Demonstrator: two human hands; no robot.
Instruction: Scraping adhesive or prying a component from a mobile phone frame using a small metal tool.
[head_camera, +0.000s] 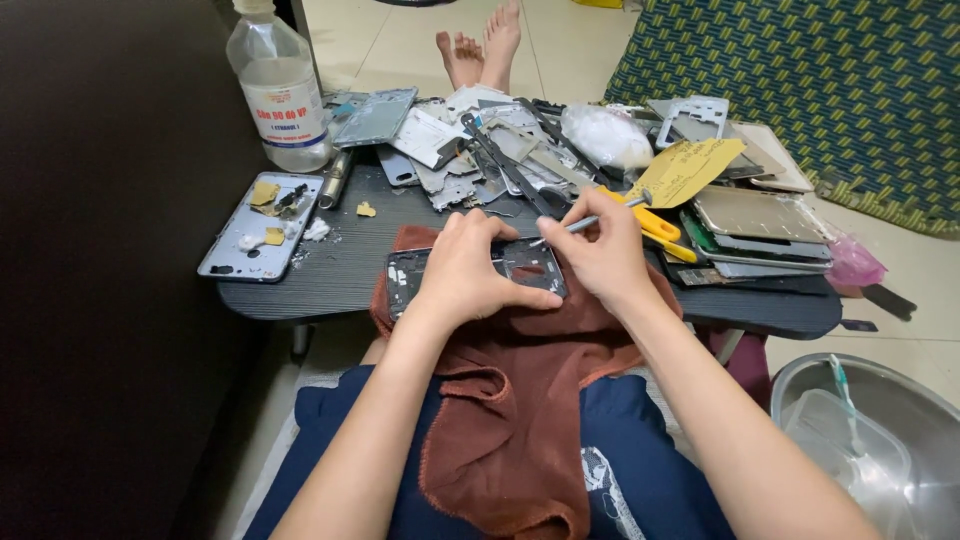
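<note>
Both our hands are down on one dark phone frame (520, 268), which lies on a rust-brown cloth (500, 400) draped from the edge of the low dark table (340, 270) over our lap; we judge the cloth keeps the frame from sliding and catches loose bits. Our left hand (465, 270) lies flat over the frame's middle, fingers curled down onto it and thumb along its near edge, pinning it still. Our right hand (605, 255) is closed in a pinch around a thin metal tool (580, 225), its tip angled down to the frame's top edge. Behind it sits a heap of phone parts (500, 150), a yellow-handled tool (650, 225) and a clear plastic bottle (280, 90); a light phone back cover (235, 245) lies at the left.
</note>
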